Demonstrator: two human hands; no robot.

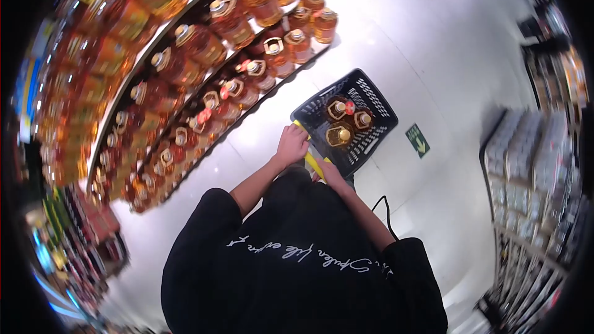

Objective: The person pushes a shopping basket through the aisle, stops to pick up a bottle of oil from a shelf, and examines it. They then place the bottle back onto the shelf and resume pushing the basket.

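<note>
A dark plastic lattice basket is carrying 3 amber oil bottles. Both the left hand and the right hand are curling tightly around its yellow handle.

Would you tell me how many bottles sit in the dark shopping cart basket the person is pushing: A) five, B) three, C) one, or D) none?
B: three capped bottles of amber liquid show inside the basket, ahead of both hands on the yellow handle.
</note>
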